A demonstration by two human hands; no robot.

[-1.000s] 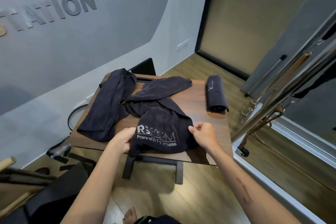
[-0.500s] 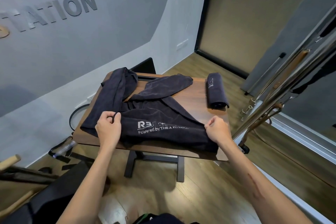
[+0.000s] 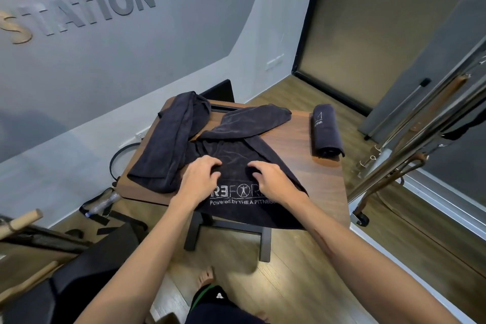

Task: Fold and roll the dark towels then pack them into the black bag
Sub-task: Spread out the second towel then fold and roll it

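Both hands, left hand (image 3: 201,177) and right hand (image 3: 273,180), rest palm-down with bent fingers on the printed towel (image 3: 236,214), pressing it on the wooden table (image 3: 323,184). Its logo edge lies just under the wrists.

The spread towel (image 3: 236,155) is dark navy-black with white printed lettering and a small figure logo along its near edge, and the crumpled towel (image 3: 168,144) beside it is the same plain dark shade. The rolled towel (image 3: 326,131) matches, with a small pale mark. The tabletop (image 3: 323,181) is reddish-brown woodgrain; the wall lettering (image 3: 86,10) is grey on a grey wall.
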